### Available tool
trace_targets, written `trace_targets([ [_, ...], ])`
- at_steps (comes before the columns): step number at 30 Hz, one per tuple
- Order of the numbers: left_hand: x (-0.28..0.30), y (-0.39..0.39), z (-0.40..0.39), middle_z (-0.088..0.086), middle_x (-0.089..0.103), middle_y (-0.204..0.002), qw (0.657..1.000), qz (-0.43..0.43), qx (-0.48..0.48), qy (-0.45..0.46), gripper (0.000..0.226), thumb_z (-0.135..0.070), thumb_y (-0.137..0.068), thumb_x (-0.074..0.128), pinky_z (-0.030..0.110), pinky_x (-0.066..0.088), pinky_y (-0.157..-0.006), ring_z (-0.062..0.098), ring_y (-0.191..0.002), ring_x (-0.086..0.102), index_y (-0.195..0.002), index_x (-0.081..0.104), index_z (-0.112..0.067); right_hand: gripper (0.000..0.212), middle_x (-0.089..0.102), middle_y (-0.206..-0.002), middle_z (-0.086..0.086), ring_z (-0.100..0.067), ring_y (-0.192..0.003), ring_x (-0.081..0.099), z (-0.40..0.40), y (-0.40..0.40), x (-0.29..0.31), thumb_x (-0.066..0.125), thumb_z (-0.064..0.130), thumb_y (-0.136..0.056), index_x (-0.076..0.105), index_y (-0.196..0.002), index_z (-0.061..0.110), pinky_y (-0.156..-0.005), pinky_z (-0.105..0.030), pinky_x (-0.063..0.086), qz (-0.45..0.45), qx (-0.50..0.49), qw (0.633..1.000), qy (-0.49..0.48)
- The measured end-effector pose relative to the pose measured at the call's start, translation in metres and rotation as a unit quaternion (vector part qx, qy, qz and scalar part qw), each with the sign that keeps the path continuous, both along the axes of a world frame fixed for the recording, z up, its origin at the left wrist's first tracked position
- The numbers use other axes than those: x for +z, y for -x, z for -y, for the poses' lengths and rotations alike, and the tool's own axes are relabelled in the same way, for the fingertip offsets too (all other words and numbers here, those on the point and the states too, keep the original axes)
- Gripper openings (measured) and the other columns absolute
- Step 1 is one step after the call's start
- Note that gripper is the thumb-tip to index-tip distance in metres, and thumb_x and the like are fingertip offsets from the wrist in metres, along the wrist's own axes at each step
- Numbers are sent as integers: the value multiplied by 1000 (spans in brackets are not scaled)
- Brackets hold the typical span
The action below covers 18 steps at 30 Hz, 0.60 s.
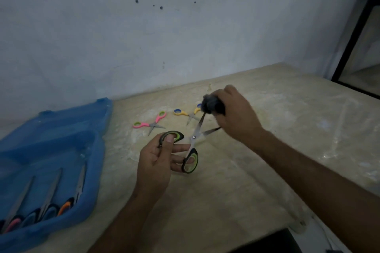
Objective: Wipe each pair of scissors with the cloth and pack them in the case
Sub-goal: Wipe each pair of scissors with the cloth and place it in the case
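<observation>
My left hand (157,159) holds a pair of black-and-green scissors (191,150) with the blades spread wide, thumb through one handle ring and fingers at the other. My right hand (236,113) grips a dark grey cloth (212,106) bunched around the tip of the upper blade. A pink-and-green pair (151,122) and a yellow-and-blue pair (188,114) lie open on the table behind. The blue case (51,139) stands open at the left with several scissors lying in it near its front.
A beige marbled table (287,139) runs to a pale wall behind. A black frame (353,43) stands at the far right. A dark object (267,242) sits at the table's near edge, bottom right.
</observation>
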<state>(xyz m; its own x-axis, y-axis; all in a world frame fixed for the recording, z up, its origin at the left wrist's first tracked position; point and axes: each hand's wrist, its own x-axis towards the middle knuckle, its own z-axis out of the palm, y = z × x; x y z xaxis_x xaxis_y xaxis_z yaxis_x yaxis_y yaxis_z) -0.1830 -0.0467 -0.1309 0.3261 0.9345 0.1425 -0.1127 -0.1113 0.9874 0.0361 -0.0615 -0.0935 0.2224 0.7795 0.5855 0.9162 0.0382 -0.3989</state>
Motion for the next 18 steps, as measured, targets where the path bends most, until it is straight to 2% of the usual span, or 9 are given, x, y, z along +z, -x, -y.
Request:
trace_targets([
  [3,1,-1,-9,15,79,-93,996,49,34,63,27,-25,-107,45,40,63,-55,32,-68,77,-112,66,-10,26,60,-106,-8,-27,-91,60,14,-1,6,68,20,-90,63,-114,11,-75,-33,46,-79,-45,994,-62],
  [6,0,0,-18,14,79,-101,979,114,57,160,27,-30,-105,48,41,64,-66,29,-75,78,-114,67,-13,13,66,-90,6,-10,-79,59,36,22,-1,69,28,-92,64,-102,21,-65,-18,43,-199,-2,980,-24],
  [7,0,0,-19,14,79,-104,974,125,54,179,28,-30,-105,49,43,64,-71,29,-78,78,-116,66,-12,10,64,-83,7,-7,-73,57,42,30,-5,70,29,-91,63,-93,22,-62,-16,42,-207,18,978,3],
  [9,1,0,-18,13,78,-106,974,125,48,185,28,-30,-105,49,43,63,-73,28,-80,78,-117,66,-12,17,60,-76,3,-7,-69,54,47,42,-11,71,30,-91,60,-82,20,-60,-24,40,-199,55,978,18],
  [11,2,0,-16,11,79,-103,983,93,47,152,27,-30,-105,48,41,64,-67,28,-76,78,-114,67,-13,15,62,-81,1,-10,-74,55,44,46,-5,72,30,-91,63,-88,18,-66,-29,44,-179,76,981,-15],
  [13,3,0,-12,11,79,-100,992,50,40,106,28,-29,-106,47,44,63,-62,32,-71,77,-114,68,-11,20,63,-95,0,-15,-86,59,36,45,7,71,32,-91,65,-103,18,-74,-31,48,-106,113,987,-36],
  [16,6,1,-5,14,79,-97,998,36,11,55,28,-24,-107,44,42,62,-55,35,-65,75,-112,65,-6,30,58,-108,-2,-24,-93,62,17,35,10,71,29,-88,62,-114,18,-72,-41,53,50,147,988,18],
  [18,8,3,-2,17,78,-95,999,31,-4,30,26,-19,-106,43,35,59,-47,31,-58,74,-109,64,-2,32,57,-112,-6,-31,-95,63,3,17,8,70,23,-85,61,-115,16,-71,-42,53,81,101,991,38],
])
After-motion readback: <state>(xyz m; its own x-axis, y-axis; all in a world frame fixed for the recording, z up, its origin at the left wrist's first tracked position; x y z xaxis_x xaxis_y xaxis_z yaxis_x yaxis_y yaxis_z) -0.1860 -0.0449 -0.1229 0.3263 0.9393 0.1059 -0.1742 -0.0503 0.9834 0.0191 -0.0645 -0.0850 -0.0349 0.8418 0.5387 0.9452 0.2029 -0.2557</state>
